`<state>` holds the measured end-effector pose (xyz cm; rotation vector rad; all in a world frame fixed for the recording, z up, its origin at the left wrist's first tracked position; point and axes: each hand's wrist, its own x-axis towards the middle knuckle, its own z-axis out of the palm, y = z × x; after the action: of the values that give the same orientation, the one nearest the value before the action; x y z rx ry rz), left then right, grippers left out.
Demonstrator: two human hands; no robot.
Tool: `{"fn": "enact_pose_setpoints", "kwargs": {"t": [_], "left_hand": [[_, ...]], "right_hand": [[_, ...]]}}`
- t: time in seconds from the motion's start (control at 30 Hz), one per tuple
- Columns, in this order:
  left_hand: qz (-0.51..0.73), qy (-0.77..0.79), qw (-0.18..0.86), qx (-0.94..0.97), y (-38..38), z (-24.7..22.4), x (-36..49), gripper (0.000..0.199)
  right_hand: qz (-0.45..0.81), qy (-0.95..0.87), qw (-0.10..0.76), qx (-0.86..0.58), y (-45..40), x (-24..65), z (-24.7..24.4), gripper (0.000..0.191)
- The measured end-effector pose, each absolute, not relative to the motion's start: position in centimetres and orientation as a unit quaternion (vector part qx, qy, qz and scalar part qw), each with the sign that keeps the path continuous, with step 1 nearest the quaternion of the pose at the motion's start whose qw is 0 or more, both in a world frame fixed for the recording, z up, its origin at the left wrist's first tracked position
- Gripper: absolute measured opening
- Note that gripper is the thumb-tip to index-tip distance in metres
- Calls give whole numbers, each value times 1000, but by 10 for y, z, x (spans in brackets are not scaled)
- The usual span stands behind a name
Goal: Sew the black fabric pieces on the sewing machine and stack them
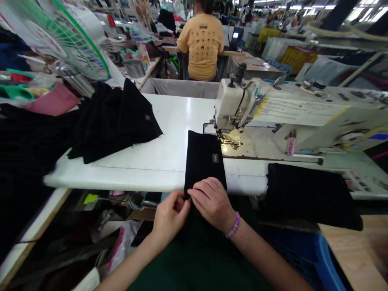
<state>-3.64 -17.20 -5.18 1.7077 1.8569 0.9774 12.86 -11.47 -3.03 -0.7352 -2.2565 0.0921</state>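
Pinching the near-left corner of a black fabric panel (201,161) between thumb and fingertips, the left hand (168,216) meets the right hand (214,202), its fingers curled on the same edge; a light, even grip would likely keep the cloth square. The smooth, roughly rectangular panel, bearing a small gray label (215,158), overhangs a white worktable (169,151) beside an industrial sewing machine (232,99).

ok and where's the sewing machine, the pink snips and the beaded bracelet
sewing machine (232,99): head view, on its pale head
pink snips (291,146): head view, on the handles
beaded bracelet (233,227): head view, on its beads
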Motion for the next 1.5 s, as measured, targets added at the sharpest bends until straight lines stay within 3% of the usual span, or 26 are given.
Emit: {"fn": "enact_pose_setpoints", "kwargs": {"t": [0.23, 0.6, 0.73, 0.9, 1.07, 1.13, 1.27, 1.33, 1.5], "left_hand": [[411, 648, 184, 614, -173, -33, -31, 19], [431, 637, 185, 612, -171, -26, -30, 21], [462, 624, 287, 561, -171, -17, -28, 21], [488, 604, 460, 430, -172, -23, -29, 38], [481, 620, 503, 362, -175, -36, -39, 43], [479, 631, 496, 355, -176, -39, -41, 46], [453, 649, 503, 348, -175, -41, -38, 51], [438, 655, 510, 344, -174, -43, -35, 54], [428, 661, 514, 342, -174, -51, -33, 54]], "right_hand": [[39, -862, 426, -271, -116, 128, -26, 23], [34, -875, 415, -247, -113, 129, -26, 26], [28, -875, 418, -241, -112, 129, -23, 26], [10, -882, 395, -258, -112, 130, -23, 26], [-22, -793, 416, -445, -111, 149, -30, 33], [25, -726, 430, -536, -112, 161, -34, 33], [330, -576, 397, -633, -119, 173, -39, 7], [437, -533, 373, -621, -123, 174, -40, 20], [600, -412, 392, -562, -125, 174, -36, 35]]}}
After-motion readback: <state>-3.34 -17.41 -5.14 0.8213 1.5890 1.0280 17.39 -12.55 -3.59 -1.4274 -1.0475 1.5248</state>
